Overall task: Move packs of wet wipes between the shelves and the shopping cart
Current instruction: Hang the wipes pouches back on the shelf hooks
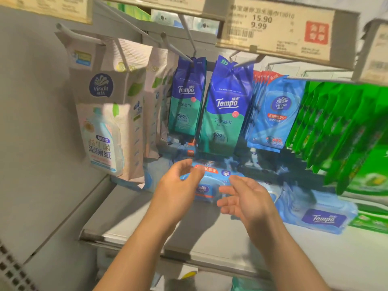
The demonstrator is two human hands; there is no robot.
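Observation:
A blue Vinda pack of wet wipes [212, 181] with a red label lies flat on the grey shelf [210, 234], towards its back. My left hand [178, 185] reaches in at the pack's left side, fingers loosely curved, holding nothing. My right hand [245, 198] is at the pack's right side, palm turned left, fingers relaxed and spread. Both hands flank the pack; I cannot tell whether they touch it. The shopping cart is out of view.
Hanging from hooks above are white Vinda packs [109, 114], blue-green Tempo packs [224, 110], blue Vinda sachets [275, 114] and green packs [340, 131]. A blue Tempo pack [321, 215] lies on the shelf at right. A price tag strip [275, 28] overhangs at the top.

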